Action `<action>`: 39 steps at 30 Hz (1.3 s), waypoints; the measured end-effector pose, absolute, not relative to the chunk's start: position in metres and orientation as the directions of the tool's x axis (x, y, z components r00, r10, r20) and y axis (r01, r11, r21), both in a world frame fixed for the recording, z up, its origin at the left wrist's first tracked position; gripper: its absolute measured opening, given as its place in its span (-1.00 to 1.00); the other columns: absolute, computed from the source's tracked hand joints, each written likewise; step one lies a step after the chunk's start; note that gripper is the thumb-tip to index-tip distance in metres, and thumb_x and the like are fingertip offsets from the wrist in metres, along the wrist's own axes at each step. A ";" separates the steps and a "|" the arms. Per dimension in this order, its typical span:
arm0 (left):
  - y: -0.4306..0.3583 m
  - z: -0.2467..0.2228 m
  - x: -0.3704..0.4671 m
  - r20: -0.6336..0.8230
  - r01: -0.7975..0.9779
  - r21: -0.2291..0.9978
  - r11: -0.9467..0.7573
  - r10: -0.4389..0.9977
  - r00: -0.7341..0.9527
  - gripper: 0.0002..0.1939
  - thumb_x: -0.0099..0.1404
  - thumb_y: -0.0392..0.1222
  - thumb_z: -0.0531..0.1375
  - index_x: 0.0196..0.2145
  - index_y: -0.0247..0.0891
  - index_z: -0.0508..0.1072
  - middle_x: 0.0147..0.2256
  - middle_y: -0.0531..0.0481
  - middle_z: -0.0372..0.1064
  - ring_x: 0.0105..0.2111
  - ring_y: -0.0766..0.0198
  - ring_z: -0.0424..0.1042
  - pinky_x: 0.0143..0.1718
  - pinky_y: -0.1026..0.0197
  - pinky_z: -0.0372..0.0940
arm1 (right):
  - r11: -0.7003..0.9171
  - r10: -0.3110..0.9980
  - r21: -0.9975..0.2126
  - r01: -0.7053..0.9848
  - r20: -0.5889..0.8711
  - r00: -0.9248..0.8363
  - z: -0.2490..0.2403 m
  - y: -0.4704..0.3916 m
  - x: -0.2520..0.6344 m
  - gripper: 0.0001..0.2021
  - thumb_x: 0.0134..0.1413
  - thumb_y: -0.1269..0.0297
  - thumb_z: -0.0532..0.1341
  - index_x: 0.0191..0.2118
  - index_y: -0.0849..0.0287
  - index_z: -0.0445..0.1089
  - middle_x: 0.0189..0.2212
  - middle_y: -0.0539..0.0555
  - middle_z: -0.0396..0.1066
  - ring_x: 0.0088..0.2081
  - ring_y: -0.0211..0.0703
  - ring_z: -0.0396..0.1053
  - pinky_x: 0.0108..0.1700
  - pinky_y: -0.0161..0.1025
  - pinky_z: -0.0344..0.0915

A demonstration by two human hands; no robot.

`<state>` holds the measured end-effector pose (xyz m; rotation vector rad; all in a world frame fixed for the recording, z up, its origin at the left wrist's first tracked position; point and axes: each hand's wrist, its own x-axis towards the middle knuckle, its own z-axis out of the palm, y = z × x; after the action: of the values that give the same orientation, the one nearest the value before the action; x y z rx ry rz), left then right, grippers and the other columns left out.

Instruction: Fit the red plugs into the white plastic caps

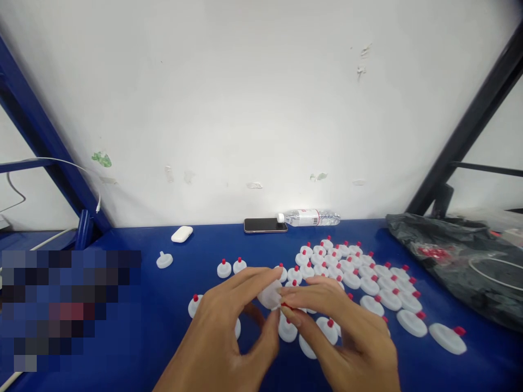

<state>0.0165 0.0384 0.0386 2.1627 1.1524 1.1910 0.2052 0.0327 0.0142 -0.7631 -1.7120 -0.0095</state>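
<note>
My left hand (229, 326) grips a white round plastic cap (269, 296) between thumb and fingers, tilted above the table. Against its narrow spout my right hand (339, 326) pinches a small red tip (287, 306), mostly covered by the fingertips. Whether the tip is fully seated on the spout cannot be made out. Around and beneath both hands stand many similar white caps with red tips (370, 286), spread mainly to the right. One white cap without a red tip (164, 260) lies apart on the left.
On the blue table (139, 337), a phone (265, 225) and a water bottle (310, 218) lie along the wall. A white earbud case (182, 234) is at back left. A dark plastic bag (461, 272) with red pieces (435, 251) is at right. Blue metal posts (53, 125) frame the sides.
</note>
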 end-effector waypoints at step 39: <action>0.060 0.030 0.023 0.197 0.607 0.765 -0.214 0.976 0.096 -0.58 0.29 0.07 0.19 -0.03 -0.18 0.64 -0.15 -0.09 0.62 -0.49 0.23 0.48 -0.40 0.12 0.46 | 0.629 0.623 -0.330 0.704 0.755 -0.203 0.001 0.040 0.202 -0.68 0.33 0.51 0.18 0.10 0.04 0.45 -0.09 0.07 0.60 -0.08 -0.04 0.57 -0.04 -0.09 0.51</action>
<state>0.0232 0.0605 0.0300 1.8786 1.5463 0.9632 0.2022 0.0396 0.0006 -1.0526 -1.9025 -0.1067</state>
